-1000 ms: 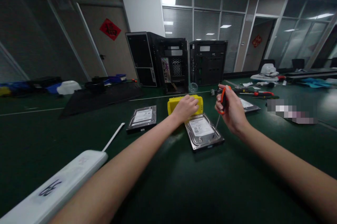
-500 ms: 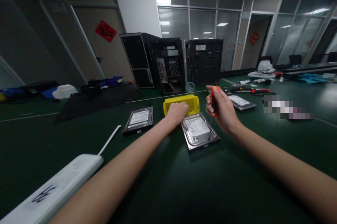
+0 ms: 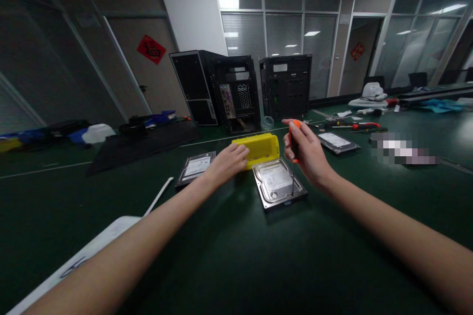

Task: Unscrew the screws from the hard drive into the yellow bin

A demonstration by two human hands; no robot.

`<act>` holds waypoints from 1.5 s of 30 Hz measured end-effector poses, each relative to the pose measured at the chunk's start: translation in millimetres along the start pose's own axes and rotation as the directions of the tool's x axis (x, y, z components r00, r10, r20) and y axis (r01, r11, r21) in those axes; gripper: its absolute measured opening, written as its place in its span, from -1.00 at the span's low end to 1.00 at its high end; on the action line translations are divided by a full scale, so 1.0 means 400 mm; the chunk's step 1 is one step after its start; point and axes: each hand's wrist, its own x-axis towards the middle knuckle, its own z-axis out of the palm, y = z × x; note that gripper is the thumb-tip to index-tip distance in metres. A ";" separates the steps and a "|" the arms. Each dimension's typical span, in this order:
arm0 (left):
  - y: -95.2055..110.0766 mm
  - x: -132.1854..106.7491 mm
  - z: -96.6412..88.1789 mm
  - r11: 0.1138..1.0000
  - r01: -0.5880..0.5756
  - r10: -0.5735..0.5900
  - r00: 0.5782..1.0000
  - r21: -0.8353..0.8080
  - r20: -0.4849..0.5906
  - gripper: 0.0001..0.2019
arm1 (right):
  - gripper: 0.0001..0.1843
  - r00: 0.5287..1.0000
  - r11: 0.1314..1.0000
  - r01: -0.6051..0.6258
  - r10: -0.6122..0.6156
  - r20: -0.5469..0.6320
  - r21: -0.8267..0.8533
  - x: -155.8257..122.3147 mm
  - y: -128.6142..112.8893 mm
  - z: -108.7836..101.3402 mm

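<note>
A silver hard drive lies flat on the green table just ahead of me. My right hand is closed round an orange-handled screwdriver, held upright with its tip on the drive's right side. My left hand rests to the left of the drive, its curled fingers against the near left corner of a yellow plastic box. A second hard drive lies left of my left hand.
Three black computer cases stand at the back of the table. A third drive and loose tools lie to the right. A white power strip sits near left, a black panel far left.
My left hand has slid left and nearer, off the yellow box's top to its near left corner. My right hand has shifted slightly left, the screwdriver now more upright on the drive.
</note>
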 end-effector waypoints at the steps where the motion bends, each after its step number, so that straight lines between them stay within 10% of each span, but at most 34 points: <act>1: 0.009 0.003 0.008 1.000 -0.015 0.015 1.000 0.007 0.011 -0.84 | -0.71 1.000 1.000 0.003 -0.003 0.007 0.000 0.000 -0.001 0.002; 20: 0.106 0.015 0.078 0.933 0.361 -0.360 0.932 -0.011 0.034 -0.67 | -0.68 0.999 0.998 0.003 0.000 0.035 -0.061 -0.003 -0.009 0.006; 45: 0.109 0.010 0.085 0.914 0.404 -0.404 0.915 -0.019 0.012 -0.75 | -0.70 0.999 0.996 0.013 -0.010 0.037 -0.083 -0.004 -0.004 0.004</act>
